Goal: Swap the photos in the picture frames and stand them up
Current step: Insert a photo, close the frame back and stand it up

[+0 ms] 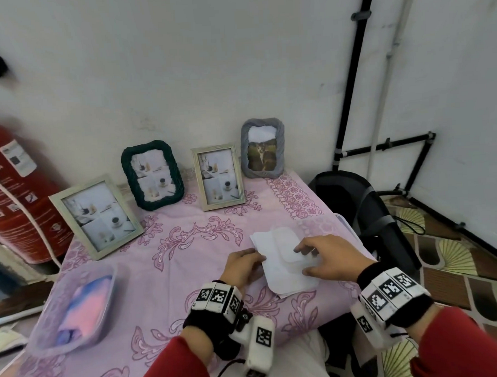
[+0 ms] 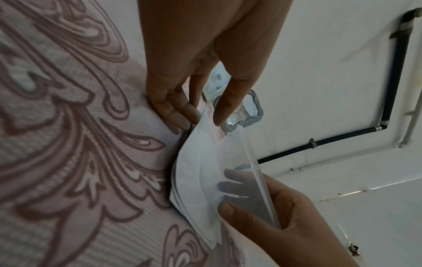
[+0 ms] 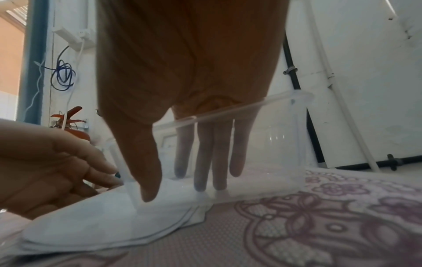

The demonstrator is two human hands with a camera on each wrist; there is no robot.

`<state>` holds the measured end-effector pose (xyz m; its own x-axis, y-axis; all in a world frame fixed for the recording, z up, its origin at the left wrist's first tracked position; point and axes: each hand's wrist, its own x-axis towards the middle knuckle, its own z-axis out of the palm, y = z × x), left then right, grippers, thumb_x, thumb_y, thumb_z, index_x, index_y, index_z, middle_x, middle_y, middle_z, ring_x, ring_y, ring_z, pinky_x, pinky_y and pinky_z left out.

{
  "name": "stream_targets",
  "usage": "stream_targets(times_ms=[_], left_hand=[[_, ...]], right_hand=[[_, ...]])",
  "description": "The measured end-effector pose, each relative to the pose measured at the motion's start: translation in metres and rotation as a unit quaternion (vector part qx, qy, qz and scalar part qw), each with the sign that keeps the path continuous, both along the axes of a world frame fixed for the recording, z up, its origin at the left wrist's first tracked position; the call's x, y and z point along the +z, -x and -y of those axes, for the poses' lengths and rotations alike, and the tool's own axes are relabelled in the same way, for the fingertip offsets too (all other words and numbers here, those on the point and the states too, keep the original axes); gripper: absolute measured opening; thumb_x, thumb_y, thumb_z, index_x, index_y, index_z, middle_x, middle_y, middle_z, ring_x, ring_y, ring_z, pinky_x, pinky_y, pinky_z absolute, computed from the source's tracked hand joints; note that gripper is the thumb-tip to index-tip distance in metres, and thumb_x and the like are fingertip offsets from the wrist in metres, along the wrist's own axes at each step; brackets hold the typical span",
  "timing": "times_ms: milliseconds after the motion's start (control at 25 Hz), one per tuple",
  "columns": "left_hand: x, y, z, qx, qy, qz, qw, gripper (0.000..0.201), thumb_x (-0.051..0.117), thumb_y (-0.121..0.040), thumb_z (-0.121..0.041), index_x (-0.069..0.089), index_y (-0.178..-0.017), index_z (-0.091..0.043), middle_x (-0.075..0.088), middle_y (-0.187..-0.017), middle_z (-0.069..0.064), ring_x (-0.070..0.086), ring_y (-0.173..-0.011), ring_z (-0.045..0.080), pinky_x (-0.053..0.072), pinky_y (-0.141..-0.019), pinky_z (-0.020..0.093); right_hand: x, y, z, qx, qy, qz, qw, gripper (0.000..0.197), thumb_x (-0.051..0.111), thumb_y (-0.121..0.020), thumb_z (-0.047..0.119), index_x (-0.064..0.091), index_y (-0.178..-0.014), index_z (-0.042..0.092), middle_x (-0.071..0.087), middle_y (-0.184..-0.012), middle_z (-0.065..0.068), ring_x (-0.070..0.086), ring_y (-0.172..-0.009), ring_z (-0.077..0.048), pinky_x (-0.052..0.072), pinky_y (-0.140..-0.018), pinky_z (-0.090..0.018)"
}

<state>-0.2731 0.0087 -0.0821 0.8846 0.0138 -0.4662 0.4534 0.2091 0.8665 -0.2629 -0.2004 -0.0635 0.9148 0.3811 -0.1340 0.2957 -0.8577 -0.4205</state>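
Hidden or unclear: the clear plastic box [image 3: 228, 150] was nearly invisible in the head view; the printed sides of the white photos [image 1: 284, 261] faced down and could not be read.
Left hand: the left hand [image 1: 242, 267] had its fingertips [image 2: 180, 117] pressed on the near-left edge of the photos, fingers close together and gently bent, curled round nothing.
Right hand: the right hand [image 1: 327, 257] gripped the box wall, thumb outside, four fingers [image 3: 205, 159] straight inside, seen through the plastic.
Photos: a loose fanned stack of thin white sheets with rounded corners, lying flat on the cloth at the near right, partly under the box.
Frames: four stood upright at the far edge: a pale flat frame [image 1: 96, 216] at left, a dark green rope-textured frame [image 1: 152, 175], a pale ridged frame [image 1: 218, 176], and a grey rope-textured frame [image 1: 262, 147] at far right.
Cloth: pink tablecloth [image 1: 171, 265], woven, with purple scrollwork.
Other: a translucent tray [image 1: 73, 307] at near left; a red fire extinguisher [image 1: 17, 192] cut off at the left edge.
Wrist views only: the stack's layered edges and the box rim.
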Motion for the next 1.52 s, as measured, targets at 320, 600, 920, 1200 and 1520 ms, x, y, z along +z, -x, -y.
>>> stream_targets(times_ms=[320, 600, 920, 1200, 1520], left_hand=[[-0.014, -0.001, 0.011, 0.027, -0.133, 0.061, 0.989, 0.044, 0.054, -0.077, 0.016, 0.051, -0.119, 0.004, 0.062, -0.108, 0.023, 0.059, -0.093, 0.029, 0.052, -0.083, 0.039], [-0.009, -0.004, 0.009, -0.004, -0.059, 0.035, 0.998, 0.034, 0.052, -0.081, 0.017, 0.055, -0.114, 0.012, 0.064, -0.093, 0.018, 0.060, -0.073, 0.024, 0.055, -0.057, 0.024], [-0.018, 0.000, 0.011, 0.025, -0.023, 0.040, 0.999, 0.041, 0.053, -0.081, 0.016, 0.048, -0.117, -0.003, 0.059, -0.096, 0.020, 0.059, -0.077, 0.028, 0.052, -0.071, 0.039], [-0.019, 0.003, 0.004, -0.010, -0.074, 0.072, 0.995, 0.037, 0.056, -0.082, 0.012, 0.040, -0.107, -0.009, 0.060, -0.079, 0.013, 0.058, -0.066, 0.023, 0.052, -0.051, 0.028], [-0.005, 0.009, -0.024, 0.016, -0.111, 0.109, 0.988, 0.035, 0.055, -0.081, 0.015, 0.047, -0.109, -0.006, 0.061, -0.075, 0.016, 0.058, -0.063, 0.025, 0.051, -0.058, 0.031]], right_hand=[[0.001, -0.002, 0.002, -0.001, 0.000, -0.019, 1.000, 0.043, 0.069, -0.074, 0.042, 0.056, -0.115, 0.036, 0.063, -0.111, 0.014, 0.057, -0.100, -0.007, 0.045, -0.092, -0.029], [0.015, -0.005, 0.006, -0.007, -0.056, -0.110, 0.992, 0.031, 0.053, -0.084, 0.034, 0.057, -0.114, 0.042, 0.065, -0.106, 0.016, 0.056, -0.109, -0.012, 0.039, -0.101, -0.038], [0.003, -0.005, 0.008, -0.042, -0.059, -0.053, 0.996, 0.025, 0.049, -0.091, 0.034, 0.062, -0.112, 0.034, 0.066, -0.099, 0.013, 0.058, -0.103, -0.011, 0.044, -0.093, -0.031], [-0.003, -0.004, 0.004, -0.066, -0.070, -0.009, 0.995, 0.022, 0.047, -0.090, 0.034, 0.062, -0.107, 0.035, 0.068, -0.096, 0.013, 0.060, -0.095, -0.010, 0.047, -0.087, -0.035], [-0.002, -0.003, 0.002, -0.068, -0.060, -0.005, 0.996, 0.021, 0.048, -0.091, 0.035, 0.063, -0.105, 0.034, 0.069, -0.095, 0.014, 0.061, -0.093, -0.009, 0.048, -0.087, -0.035]])
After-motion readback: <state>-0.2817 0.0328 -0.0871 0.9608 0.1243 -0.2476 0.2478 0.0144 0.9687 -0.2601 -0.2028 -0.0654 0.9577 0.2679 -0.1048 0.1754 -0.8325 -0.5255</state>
